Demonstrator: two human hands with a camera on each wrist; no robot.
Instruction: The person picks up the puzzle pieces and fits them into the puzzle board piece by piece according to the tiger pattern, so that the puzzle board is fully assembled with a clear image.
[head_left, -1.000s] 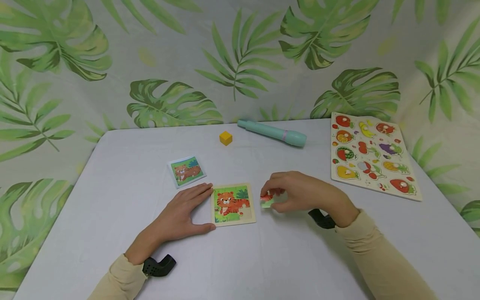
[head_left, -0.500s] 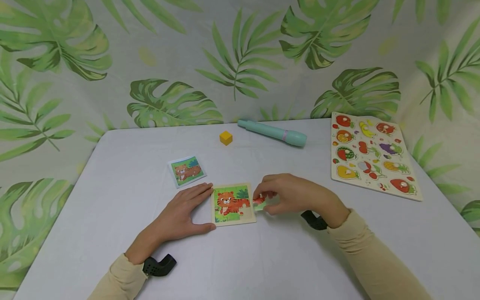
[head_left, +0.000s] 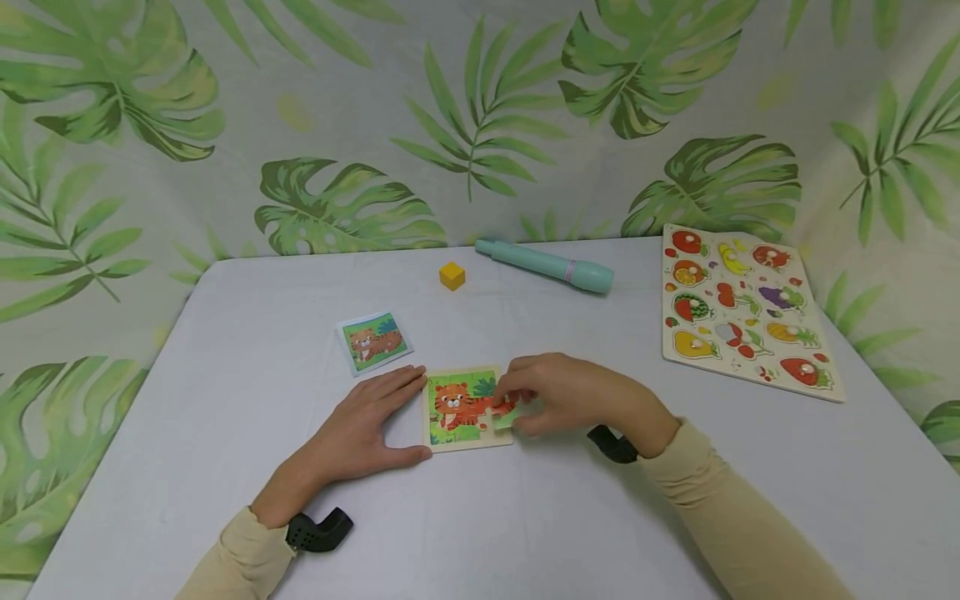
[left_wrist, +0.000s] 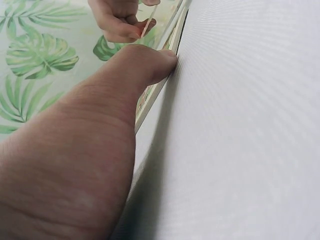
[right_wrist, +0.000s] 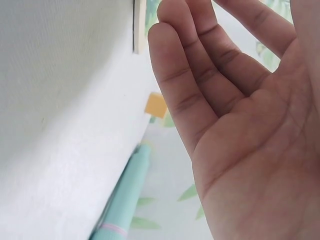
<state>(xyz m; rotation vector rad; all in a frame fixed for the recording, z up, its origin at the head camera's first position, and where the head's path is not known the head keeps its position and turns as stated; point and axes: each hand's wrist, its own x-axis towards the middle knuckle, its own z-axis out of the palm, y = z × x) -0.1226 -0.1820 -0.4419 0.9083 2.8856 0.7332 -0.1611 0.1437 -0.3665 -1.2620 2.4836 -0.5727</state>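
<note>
In the head view a square wooden tiger jigsaw [head_left: 465, 447] lies mid-table, with bare wood showing in its lower right corner. My left hand [head_left: 367, 421] rests at its left side, fingertips at the upper corner and thumb at the lower one. Between thumb and fingers, my right hand [head_left: 573, 392] pinches a red and green puzzle piece [head_left: 504, 417], tilted over the jigsaw's right edge. Edge-on, the thin piece [left_wrist: 148, 21] appears in the left wrist view. The right wrist view shows my right palm [right_wrist: 250, 150], but the piece is out of sight there.
A tiger picture card [head_left: 375, 342] lies behind my left hand. Farther back are a yellow cube [head_left: 452, 276] and a teal tube with a wider end [head_left: 547, 265]. A fruit peg puzzle board [head_left: 742, 317] lies at the right. A leaf-printed cloth [head_left: 480, 108] hangs behind the table.
My right hand has moved left with the puzzle piece, from beside the jigsaw to over its right edge. The left hand has stayed in place.
</note>
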